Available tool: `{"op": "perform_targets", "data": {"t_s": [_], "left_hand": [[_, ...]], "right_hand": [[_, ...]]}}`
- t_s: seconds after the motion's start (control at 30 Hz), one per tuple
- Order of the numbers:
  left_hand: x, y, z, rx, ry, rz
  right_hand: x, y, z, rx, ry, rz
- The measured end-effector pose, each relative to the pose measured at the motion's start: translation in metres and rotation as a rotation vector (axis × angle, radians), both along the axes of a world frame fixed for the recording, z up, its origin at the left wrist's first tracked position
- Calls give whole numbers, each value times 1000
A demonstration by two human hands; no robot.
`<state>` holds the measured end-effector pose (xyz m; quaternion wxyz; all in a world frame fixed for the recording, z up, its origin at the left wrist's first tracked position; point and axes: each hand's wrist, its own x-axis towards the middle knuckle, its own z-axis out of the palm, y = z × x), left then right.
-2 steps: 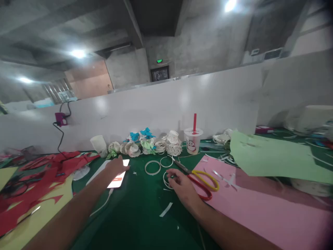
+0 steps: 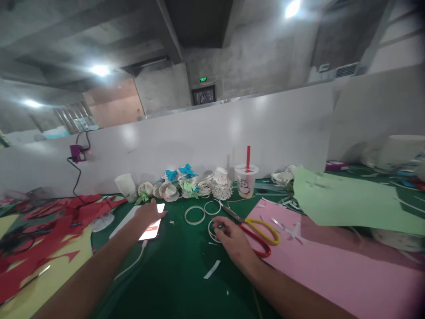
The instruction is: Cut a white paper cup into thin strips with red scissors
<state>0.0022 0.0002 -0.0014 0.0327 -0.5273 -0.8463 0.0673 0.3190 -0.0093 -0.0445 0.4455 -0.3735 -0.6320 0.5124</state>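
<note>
My left hand (image 2: 146, 217) lies across a lit phone (image 2: 152, 228), its index finger and thumb spread apart over the screen; the other fingers are hidden. A white charging cable (image 2: 134, 261) runs from the phone's near end. My right hand (image 2: 232, 239) is curled with thumb and index finger at a thin white ring (image 2: 210, 228), partly covered by the hand. Two more white rings, a wider one (image 2: 195, 215) and a smaller one (image 2: 212, 207), lie just beyond. Scissors (image 2: 262, 230) with yellow and red handles rest beside my right hand.
Pink paper (image 2: 325, 266) and green paper (image 2: 345, 199) cover the right side. Red paper scraps (image 2: 63, 230) lie over yellow paper (image 2: 76, 261) at left. Paper flowers (image 2: 172, 188), a white cup (image 2: 126, 186) and a drink cup with a straw (image 2: 246, 181) stand along the white partition (image 2: 186, 141).
The phone's near end has shifted slightly to the right under my left hand. My right hand stays in place at the ring.
</note>
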Motion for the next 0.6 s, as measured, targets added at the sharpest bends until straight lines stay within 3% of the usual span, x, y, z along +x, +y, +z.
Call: {"op": "perform_targets", "data": {"t_s": [0.2,0.33,0.43,0.6], "left_hand": [[10,-5,-1,208,73,-172],[4,0,6,374,69,-265],[-24,6,23,547,105,-196],[-93,2,52,771,197,21]], "right_hand": [[-1,0,-1,17,5,-18],[0,-1,0,33,7,-22],[0,-3,1,51,22,-22],[3,-7,1,36,77,41]]}}
